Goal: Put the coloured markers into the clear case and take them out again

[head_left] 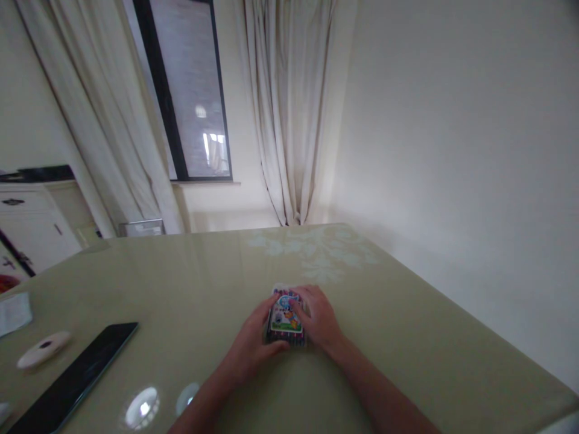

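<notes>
You are holding a small pack (286, 324) at 12 o'clock on the table (407, 337). Your left hand (251, 343) is half-curling around its 9 o'clock side; your right hand (319, 316) is half-curling over its 3 o'clock side, thumb touching its top. A black tablet (79, 380) is lying toward 8 o'clock.

The single view looks from the person's head, forward and down along a table (416, 349). The left hand (253, 334) and right hand (320, 318) lie near the camera, below the middle of the view. The wide field reaches past the table's far edge to a window (192, 84) at upper left and a wall (461, 150) along the right.
</notes>
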{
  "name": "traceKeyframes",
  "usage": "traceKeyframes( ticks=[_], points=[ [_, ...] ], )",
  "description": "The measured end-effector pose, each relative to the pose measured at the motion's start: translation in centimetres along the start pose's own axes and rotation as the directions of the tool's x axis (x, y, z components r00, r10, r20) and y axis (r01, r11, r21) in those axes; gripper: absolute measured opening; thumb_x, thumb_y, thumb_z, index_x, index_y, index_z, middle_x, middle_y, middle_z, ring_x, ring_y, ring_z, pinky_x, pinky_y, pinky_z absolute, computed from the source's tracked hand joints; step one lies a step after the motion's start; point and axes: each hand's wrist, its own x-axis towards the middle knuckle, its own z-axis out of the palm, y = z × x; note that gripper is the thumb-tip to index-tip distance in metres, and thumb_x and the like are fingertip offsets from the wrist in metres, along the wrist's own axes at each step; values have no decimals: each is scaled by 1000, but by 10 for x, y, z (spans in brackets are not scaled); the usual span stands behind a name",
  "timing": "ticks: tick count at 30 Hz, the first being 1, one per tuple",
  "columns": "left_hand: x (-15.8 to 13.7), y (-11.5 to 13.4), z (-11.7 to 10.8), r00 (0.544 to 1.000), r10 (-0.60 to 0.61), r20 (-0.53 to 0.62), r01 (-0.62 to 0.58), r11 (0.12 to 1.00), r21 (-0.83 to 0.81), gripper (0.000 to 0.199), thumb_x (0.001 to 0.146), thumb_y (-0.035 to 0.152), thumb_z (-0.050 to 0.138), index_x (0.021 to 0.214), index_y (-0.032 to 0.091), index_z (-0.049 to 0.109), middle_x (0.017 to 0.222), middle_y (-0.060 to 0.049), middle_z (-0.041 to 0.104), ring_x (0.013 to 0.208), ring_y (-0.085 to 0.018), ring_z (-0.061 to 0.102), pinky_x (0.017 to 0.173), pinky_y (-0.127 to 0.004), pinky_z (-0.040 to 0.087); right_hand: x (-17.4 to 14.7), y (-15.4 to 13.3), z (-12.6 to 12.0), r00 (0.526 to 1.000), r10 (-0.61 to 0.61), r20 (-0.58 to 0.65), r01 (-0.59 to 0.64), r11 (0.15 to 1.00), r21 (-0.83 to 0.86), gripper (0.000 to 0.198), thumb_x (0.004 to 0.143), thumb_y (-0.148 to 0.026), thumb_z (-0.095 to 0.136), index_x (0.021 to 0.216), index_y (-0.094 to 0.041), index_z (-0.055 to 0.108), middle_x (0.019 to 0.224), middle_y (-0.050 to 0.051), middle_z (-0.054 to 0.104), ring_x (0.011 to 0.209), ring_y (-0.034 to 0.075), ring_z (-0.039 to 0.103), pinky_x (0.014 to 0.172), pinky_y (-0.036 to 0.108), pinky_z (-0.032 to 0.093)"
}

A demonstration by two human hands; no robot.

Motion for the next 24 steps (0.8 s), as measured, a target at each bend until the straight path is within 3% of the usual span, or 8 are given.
traceKeyframes(
  ticks=[3,7,12,16,19,24],
  points=[
    [3,-8,-3,994,-59,-89,41,981,-190,71,83,39,73,147,23,48,158,-17,45,144,-31,46,116,-49,44,-10,-29,0,987,-101,121,111,991,-76,46,94,-49,66,133,-26,65,131,11,67,120,30,60,106,48,46],
    [7,-14,-10,957,-161,-240,117,975,-188,59,85,46,67,136,19,53,142,-20,59,128,-30,61,106,-49,51,-18,-38,9,966,-139,217,177,970,-166,61,79,-59,78,132,-31,64,139,11,62,126,36,55,109,57,42],
    [9,-1,-18,921,-183,-344,165,983,-82,52,88,64,58,110,18,65,99,-11,72,87,-23,71,81,-38,58,-6,5,10,994,57,91,-25,948,-317,48,83,-37,72,128,-24,68,140,16,62,129,38,55,108,57,41],
    [8,3,-20,921,-195,-336,206,979,-3,57,89,74,48,86,19,66,66,0,60,57,-16,56,54,-27,45,4,55,-11,971,237,-37,-230,877,-422,49,85,-23,60,134,-19,64,146,18,58,137,36,50,115,57,32],
    [8,0,-19,926,-179,-334,224,969,104,62,90,77,42,72,21,59,59,3,50,55,-15,48,53,-25,36,4,82,-29,937,338,-94,-335,785,-521,54,88,-16,51,141,-18,60,150,16,55,140,33,48,118,54,28],
    [8,2,-17,927,-103,-361,184,964,195,59,89,77,40,64,23,46,63,1,48,64,-18,45,60,-28,35,0,98,-41,923,361,-137,-365,704,-609,53,91,-11,45,142,-16,59,150,15,56,142,32,47,120,50,24]
  ],
)
